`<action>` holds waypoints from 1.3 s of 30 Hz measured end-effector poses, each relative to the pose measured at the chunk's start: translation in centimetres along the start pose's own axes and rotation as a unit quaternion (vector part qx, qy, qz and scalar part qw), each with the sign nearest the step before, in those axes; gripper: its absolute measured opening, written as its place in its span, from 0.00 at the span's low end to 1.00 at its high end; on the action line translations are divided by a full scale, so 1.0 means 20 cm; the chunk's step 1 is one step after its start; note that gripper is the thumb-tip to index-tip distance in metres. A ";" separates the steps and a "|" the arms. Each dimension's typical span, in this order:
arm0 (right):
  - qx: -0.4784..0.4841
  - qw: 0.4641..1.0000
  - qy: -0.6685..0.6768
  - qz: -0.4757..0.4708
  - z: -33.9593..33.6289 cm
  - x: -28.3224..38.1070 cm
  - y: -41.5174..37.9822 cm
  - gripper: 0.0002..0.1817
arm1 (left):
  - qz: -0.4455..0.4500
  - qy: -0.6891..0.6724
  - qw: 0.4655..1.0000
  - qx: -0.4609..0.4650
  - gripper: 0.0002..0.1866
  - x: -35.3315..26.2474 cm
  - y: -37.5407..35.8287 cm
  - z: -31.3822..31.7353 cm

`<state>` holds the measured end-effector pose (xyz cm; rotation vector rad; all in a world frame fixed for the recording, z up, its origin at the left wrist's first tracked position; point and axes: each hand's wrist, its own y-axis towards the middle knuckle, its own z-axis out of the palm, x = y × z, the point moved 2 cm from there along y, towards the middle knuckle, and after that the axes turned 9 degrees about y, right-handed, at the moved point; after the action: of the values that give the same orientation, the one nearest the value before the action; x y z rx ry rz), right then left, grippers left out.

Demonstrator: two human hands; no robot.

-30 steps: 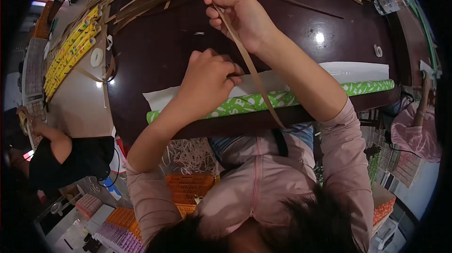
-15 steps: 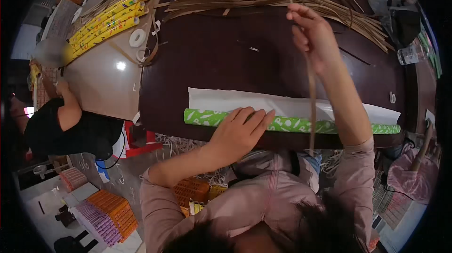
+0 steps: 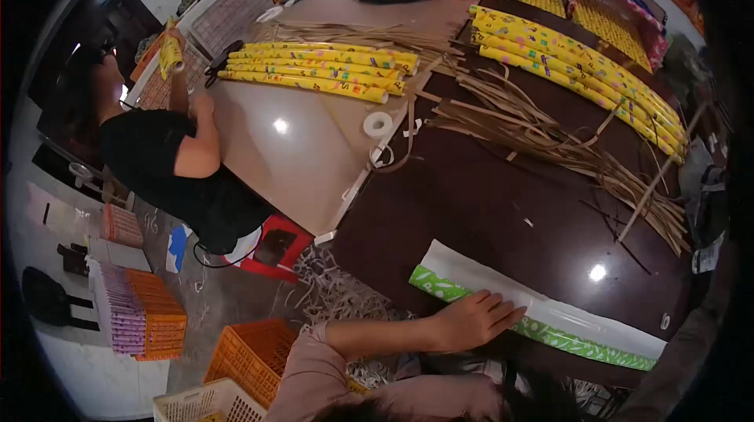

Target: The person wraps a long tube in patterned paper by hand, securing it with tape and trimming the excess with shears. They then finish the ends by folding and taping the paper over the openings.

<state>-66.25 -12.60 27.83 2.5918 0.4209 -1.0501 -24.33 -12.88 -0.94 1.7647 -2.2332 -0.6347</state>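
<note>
My left hand (image 3: 481,318) lies over a partly rolled sheet of wrapping paper (image 3: 577,339), green with white figures outside and white inside. Its fingers are stretched across the roll, so the hand is open and touching it. The paper lies along the near table edge, its white flap on the far side. My right hand is out of view; only a dark, blurred sleeve (image 3: 695,343) shows at the right edge. A thin brown strip (image 3: 664,174) slants up at the right, its upper end near the dark border.
Brown strips (image 3: 542,127) lie in a loose heap across the dark table (image 3: 448,194). Beyond are yellow patterned rolls (image 3: 581,68) and more yellow rolls (image 3: 314,72) beside a tape roll (image 3: 378,124). A person in black (image 3: 157,147) holds a yellow roll at left. Orange crates (image 3: 247,355) stand below.
The view has swung left and up. My right hand, raised with a brown strip hanging from it before, has gone out of the frame. My left hand stays on the green paper.
</note>
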 end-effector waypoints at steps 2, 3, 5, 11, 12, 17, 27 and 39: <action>-0.020 0.998 -0.047 -0.042 0.00 0.02 -0.02 0.23 | -0.020 -0.012 1.000 -0.005 0.26 0.00 0.00 0.00; -0.038 0.995 -0.067 -0.060 0.01 0.03 0.00 0.25 | -0.024 -0.014 1.000 0.010 0.24 0.00 -0.01 0.00; -0.065 0.988 -0.109 -0.084 0.03 0.05 0.01 0.27 | -0.014 -0.002 1.000 0.003 0.24 0.00 -0.01 0.00; 0.019 0.988 -0.149 0.021 0.06 -0.13 -0.11 0.29 | -0.021 0.030 0.999 0.014 0.24 -0.01 -0.01 0.02; 0.032 0.992 -0.117 0.041 0.10 -0.09 -0.12 0.28 | -0.024 0.026 0.999 0.012 0.24 -0.01 -0.01 0.02; 0.135 0.981 0.040 0.131 0.20 0.27 -0.10 0.21 | -0.017 0.028 0.999 0.000 0.25 -0.02 -0.01 0.00; 0.224 0.892 0.304 0.249 0.42 0.56 0.22 0.20 | 0.081 0.033 0.996 0.008 0.24 0.01 0.05 0.01; 0.220 0.867 0.384 0.228 0.70 0.70 0.68 0.24 | 0.121 0.095 0.988 -0.009 0.26 0.01 0.06 0.03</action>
<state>-59.95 -28.30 10.72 3.1970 -0.3185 0.1062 -25.75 -12.69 -0.92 1.4466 -2.2528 -0.4155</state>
